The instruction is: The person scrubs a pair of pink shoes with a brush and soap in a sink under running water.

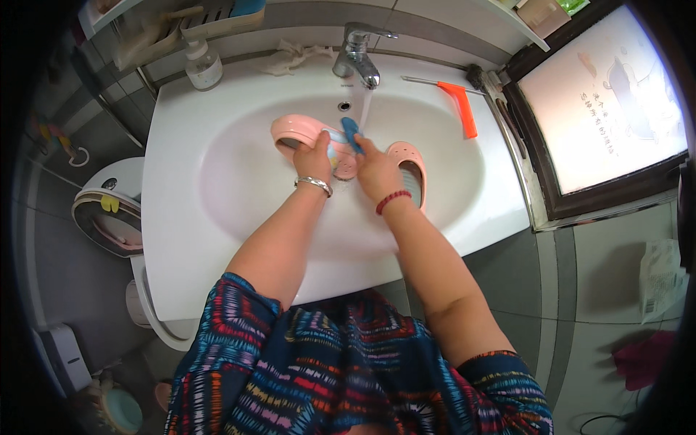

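My left hand [312,161] grips a pink clog [298,126], tilted on its side above the basin of the white sink [239,163]. A blue brush [350,130] is in my right hand [375,168], held against or just beside the clog's strap; its bristles are hidden. Water runs from the chrome faucet [358,57] right by the brush. To the right of my right hand, a second pink clog [405,155] with a grey-green insole rests in the basin, partly covered by my wrist.
An orange-handled squeegee [459,106] lies on the sink's right rim. A pump bottle [204,68] and crumpled cloth or tissue [293,57] sit along the back edge. A toilet [111,209] stands at left, a frosted window [603,103] at right. Shelves overhang the back.
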Action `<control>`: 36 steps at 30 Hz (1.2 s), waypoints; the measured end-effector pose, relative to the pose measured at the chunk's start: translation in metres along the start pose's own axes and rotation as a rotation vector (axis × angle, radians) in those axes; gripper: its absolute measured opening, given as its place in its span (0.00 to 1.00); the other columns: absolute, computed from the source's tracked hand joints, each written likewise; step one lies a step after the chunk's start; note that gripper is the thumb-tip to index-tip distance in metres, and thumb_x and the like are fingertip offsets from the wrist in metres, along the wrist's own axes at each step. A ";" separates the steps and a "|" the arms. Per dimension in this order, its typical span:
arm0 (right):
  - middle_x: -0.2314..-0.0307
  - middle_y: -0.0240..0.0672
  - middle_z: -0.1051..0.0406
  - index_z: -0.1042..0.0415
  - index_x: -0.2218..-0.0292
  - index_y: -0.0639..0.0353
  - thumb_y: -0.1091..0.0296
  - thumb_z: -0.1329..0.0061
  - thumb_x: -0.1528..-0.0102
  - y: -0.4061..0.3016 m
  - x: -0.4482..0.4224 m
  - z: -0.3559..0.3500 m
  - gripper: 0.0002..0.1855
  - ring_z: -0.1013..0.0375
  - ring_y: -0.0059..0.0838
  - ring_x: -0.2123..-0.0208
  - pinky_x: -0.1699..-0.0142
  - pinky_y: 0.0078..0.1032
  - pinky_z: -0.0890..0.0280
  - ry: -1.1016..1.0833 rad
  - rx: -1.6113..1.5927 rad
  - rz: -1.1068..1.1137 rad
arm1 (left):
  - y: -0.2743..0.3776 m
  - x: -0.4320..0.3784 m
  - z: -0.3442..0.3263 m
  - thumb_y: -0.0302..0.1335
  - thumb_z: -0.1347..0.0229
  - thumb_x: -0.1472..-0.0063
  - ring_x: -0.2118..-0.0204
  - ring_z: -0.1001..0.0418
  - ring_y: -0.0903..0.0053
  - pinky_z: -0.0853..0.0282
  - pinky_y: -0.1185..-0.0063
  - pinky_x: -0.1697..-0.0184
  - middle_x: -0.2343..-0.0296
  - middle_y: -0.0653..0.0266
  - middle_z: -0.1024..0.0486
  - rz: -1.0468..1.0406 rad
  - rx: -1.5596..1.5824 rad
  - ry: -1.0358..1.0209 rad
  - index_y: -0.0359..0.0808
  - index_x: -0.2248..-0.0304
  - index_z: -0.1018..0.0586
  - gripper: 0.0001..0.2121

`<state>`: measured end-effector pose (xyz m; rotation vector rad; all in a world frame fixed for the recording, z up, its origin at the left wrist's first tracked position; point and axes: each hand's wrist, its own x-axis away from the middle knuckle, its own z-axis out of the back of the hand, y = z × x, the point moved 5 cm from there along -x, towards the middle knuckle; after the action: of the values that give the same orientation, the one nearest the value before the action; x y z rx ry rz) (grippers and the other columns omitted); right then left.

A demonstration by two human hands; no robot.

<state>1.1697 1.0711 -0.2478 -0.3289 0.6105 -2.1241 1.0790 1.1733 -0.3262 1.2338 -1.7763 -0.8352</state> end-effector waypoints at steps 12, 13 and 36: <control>0.71 0.48 0.30 0.41 0.52 0.52 0.67 0.63 0.47 0.012 -0.009 0.002 0.20 0.30 0.47 0.68 0.64 0.39 0.38 -0.034 -0.003 -0.085 | 0.011 0.012 -0.016 0.33 0.46 0.49 0.76 0.32 0.81 0.36 0.80 0.73 0.76 0.64 0.28 -0.108 -0.410 -0.188 0.28 0.72 0.26 0.14; 0.71 0.48 0.30 0.41 0.52 0.52 0.67 0.64 0.47 0.016 -0.014 0.000 0.20 0.30 0.47 0.68 0.64 0.38 0.38 -0.049 -0.067 -0.086 | 0.010 0.008 -0.014 0.35 0.46 0.49 0.77 0.32 0.82 0.36 0.80 0.74 0.78 0.65 0.28 -0.166 -0.462 -0.177 0.28 0.73 0.25 0.14; 0.66 0.49 0.30 0.37 0.58 0.69 0.67 0.55 0.53 0.045 0.000 -0.036 0.21 0.30 0.45 0.64 0.59 0.33 0.36 -0.198 -0.161 -0.305 | 0.046 -0.013 0.013 0.42 0.46 0.50 0.85 0.37 0.78 0.43 0.75 0.81 0.88 0.63 0.32 -0.205 -0.295 0.035 0.29 0.84 0.28 0.21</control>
<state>1.1845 1.0599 -0.3018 -0.7543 0.6489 -2.2969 1.0506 1.2009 -0.2963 1.2353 -1.4524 -1.1409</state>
